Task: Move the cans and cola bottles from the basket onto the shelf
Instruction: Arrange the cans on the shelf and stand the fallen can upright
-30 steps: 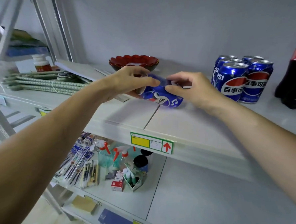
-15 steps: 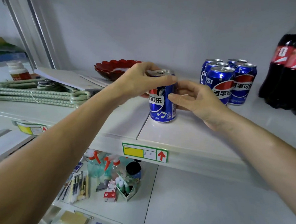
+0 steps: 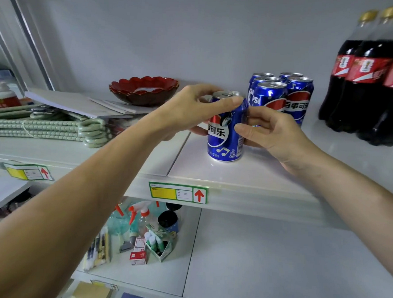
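Observation:
A blue Pepsi can (image 3: pixel 225 139) stands upright on the white shelf (image 3: pixel 247 175), near its front edge. My left hand (image 3: pixel 193 109) grips the can's top rim, thumb across the front. My right hand (image 3: pixel 270 132) holds the can's right side with thumb and fingers. Behind it, a cluster of several blue Pepsi cans (image 3: pixel 284 96) stands near the back wall. Three cola bottles (image 3: pixel 369 85) with red labels stand at the far right of the shelf. The basket is out of sight.
A red scalloped bowl (image 3: pixel 144 90) sits at the back, left of the cans. Papers (image 3: pixel 74 102) and a bundle of green hangers (image 3: pixel 42 125) lie on the shelf's left part. The lower shelf (image 3: pixel 276 264) holds spray bottles, pens and small boxes at its left.
The can went from lying tilted between both hands to standing upright on the shelf. Both hands stay on it, and the view has moved closer and to the right.

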